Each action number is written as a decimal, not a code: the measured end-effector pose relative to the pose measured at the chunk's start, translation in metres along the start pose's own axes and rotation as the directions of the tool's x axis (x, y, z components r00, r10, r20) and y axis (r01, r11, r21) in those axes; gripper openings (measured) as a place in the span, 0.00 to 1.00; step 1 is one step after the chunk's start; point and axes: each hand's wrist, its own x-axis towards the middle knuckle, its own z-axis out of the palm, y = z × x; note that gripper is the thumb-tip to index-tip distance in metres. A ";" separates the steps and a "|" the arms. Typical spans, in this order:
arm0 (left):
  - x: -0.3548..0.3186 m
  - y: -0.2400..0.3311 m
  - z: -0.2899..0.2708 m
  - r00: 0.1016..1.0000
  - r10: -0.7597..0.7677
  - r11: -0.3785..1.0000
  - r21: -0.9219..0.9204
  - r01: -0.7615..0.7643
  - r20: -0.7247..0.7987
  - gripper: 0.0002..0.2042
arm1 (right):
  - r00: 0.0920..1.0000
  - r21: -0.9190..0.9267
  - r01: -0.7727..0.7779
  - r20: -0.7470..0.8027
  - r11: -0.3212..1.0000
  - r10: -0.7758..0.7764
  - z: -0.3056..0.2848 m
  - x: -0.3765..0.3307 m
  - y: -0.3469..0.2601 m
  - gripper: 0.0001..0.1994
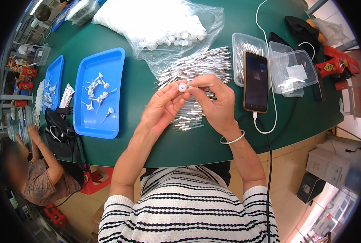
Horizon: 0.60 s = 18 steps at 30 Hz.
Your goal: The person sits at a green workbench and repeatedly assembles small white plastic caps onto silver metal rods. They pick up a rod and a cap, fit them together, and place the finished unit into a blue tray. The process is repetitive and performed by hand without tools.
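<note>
Between the fingertips of my left hand (161,106) is a small round white plastic cap (182,87). My right hand (217,104) pinches a thin pale tube (204,85), one end of which meets the cap's side; whether it sits inside cannot be made out. Beneath and behind both hands lies a heap of similar thin tubes with metal ends (206,62). Beyond the heap, an open clear bag (208,24) spills many white caps (176,39). To the left, a blue tray (94,128) holds several caps with tubes attached (100,97).
At right, a phone (255,83) with a white cable leans over a clear box of tubes (239,75), near stacked clear lids (293,73). A second blue tray (53,77) and a black bag (61,133) lie left. Another person (46,178) sits there.
</note>
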 end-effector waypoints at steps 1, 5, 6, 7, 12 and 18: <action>0.000 0.000 0.000 1.000 -0.006 1.000 -0.006 0.006 0.002 0.14 | 1.000 0.001 -0.011 -0.001 1.000 0.011 0.000 0.000 -0.001 0.06; 0.000 0.000 0.000 1.000 -0.011 1.000 -0.012 0.011 0.017 0.14 | 0.999 0.035 -0.050 -0.008 0.998 0.050 0.000 -0.001 -0.002 0.05; 0.000 0.000 0.000 1.000 -0.007 1.000 -0.007 0.007 0.016 0.14 | 0.999 0.034 -0.051 -0.012 0.998 0.052 0.001 -0.001 -0.002 0.05; 0.000 0.000 0.000 1.000 -0.003 1.000 -0.002 0.003 0.015 0.14 | 0.998 0.033 -0.053 -0.017 0.998 0.053 0.001 -0.002 -0.001 0.05; 0.000 -0.001 0.001 1.000 0.005 1.000 0.020 -0.005 0.012 0.14 | 0.999 0.002 -0.041 -0.009 0.999 0.041 0.001 -0.003 -0.002 0.05; -0.001 0.000 0.001 0.999 0.033 0.996 0.085 -0.034 0.007 0.13 | 1.000 -0.007 -0.010 0.017 1.000 0.010 -0.001 -0.001 -0.001 0.06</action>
